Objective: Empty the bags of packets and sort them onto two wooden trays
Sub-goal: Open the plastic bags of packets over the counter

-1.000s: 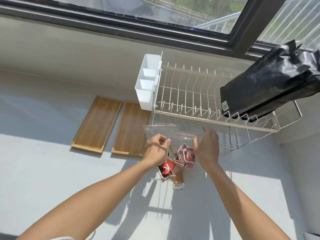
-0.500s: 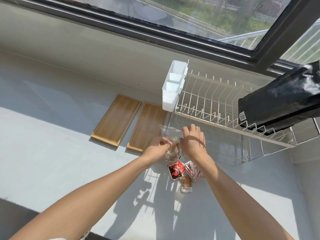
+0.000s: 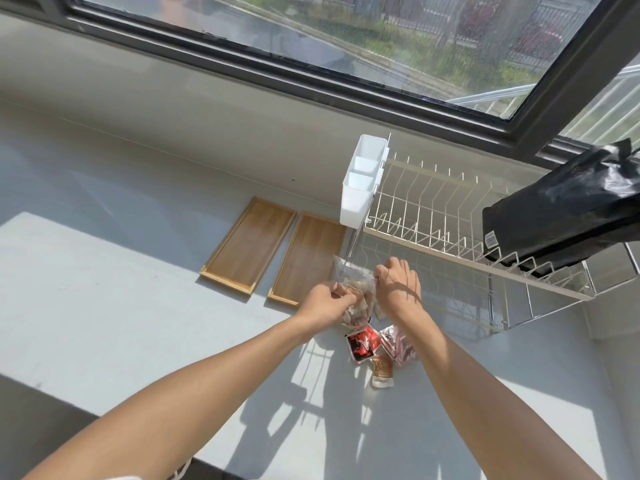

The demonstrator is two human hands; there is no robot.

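**Bag-emptying stage: trays bare, a few packets out**

Progress, left to right. Two wooden trays lay side by side on the grey tabletop [image 3: 104, 306]: the left tray [image 3: 248, 244] and the right tray [image 3: 306, 258], neither carrying a packet. Sorting judged not begun. Both hands worked just right of the right tray, in front of the white wire dish rack [image 3: 450, 216]. A black bag [image 3: 568, 213] rested on the rack's far right end; whether it belongs to the task could not be told.

Grip. Left hand [image 3: 327, 303] was closed, fingers pinching the near edge of a clear plastic bag [image 3: 356, 289] holding brown packets. Right hand [image 3: 398, 285] was also closed, gripping the bag's right side. The bag sat between the two hands, touching both, apparently raised off the tabletop.

Loose items. Just below the hands lay a red-and-black packet [image 3: 362, 342], a brown packet [image 3: 381, 370] and a cluster of pinkish packets [image 3: 398, 344], all near the grip but untouched.

Remaining, by judgement: finish emptying this bag, then sort everything onto the trays.
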